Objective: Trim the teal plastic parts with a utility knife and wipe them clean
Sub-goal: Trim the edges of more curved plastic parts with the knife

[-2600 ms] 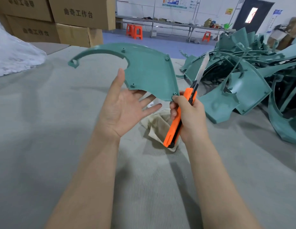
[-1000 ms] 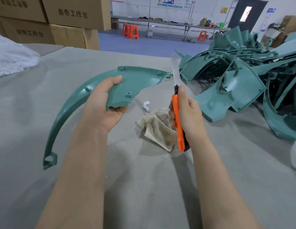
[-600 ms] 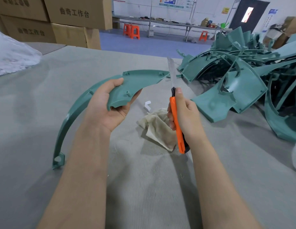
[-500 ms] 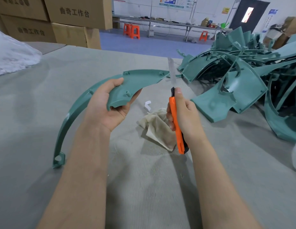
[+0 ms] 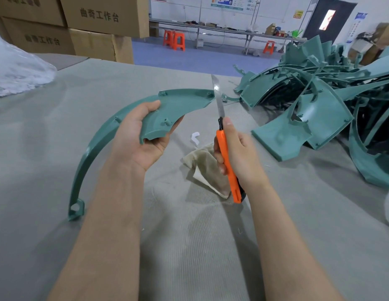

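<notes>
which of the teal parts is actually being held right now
The long curved teal part in the left hand. It is lifted off the table, beside the knife blade; all the others lie heaped in the pile at right.

Work surface (image 5: 59, 131): wide table covered in grey ribbed fabric. Lying on it near centre, a crumpled beige rag (image 5: 205, 168), and just beyond it a small white scrap (image 5: 195, 136). Right side holds a tangled heap of teal plastic parts (image 5: 319, 101). Far left edge, a mound of white material (image 5: 17, 72), too blurred to identify.
</notes>
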`<act>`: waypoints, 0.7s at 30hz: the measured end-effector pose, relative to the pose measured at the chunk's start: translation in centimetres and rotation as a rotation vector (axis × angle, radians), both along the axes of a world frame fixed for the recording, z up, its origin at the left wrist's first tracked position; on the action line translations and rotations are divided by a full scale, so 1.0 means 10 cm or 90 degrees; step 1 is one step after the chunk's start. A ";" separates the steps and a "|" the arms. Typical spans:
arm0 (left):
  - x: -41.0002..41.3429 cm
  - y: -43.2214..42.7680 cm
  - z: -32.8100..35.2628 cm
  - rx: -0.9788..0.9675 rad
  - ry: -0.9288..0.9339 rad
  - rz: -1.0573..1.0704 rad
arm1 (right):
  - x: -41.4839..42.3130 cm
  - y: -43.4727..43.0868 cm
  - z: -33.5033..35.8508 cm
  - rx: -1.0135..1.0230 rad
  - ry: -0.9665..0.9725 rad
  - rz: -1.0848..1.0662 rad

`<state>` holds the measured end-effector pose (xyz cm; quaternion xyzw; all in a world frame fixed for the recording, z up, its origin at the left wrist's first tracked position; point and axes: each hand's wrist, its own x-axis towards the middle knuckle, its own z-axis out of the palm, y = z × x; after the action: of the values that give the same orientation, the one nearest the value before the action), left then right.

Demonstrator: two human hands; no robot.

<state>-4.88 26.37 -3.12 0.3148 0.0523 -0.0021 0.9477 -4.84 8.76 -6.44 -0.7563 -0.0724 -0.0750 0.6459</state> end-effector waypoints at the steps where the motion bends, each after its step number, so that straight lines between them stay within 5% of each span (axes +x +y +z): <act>1: 0.01 -0.01 -0.01 0.001 0.001 0.007 | -0.01 0.01 0.00 -0.009 -0.002 0.006; 7: 0.10 -0.04 -0.07 0.012 0.019 0.052 | -0.07 0.14 -0.03 -0.045 -0.010 0.097; 21: 0.09 -0.10 -0.04 -0.047 0.019 0.086 | 0.03 0.23 -0.10 -0.064 -0.093 -0.127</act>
<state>-3.94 25.41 -3.57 0.2750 0.0874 0.0556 0.9558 -4.57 11.01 -7.49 -0.7836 -0.0471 -0.1902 0.5896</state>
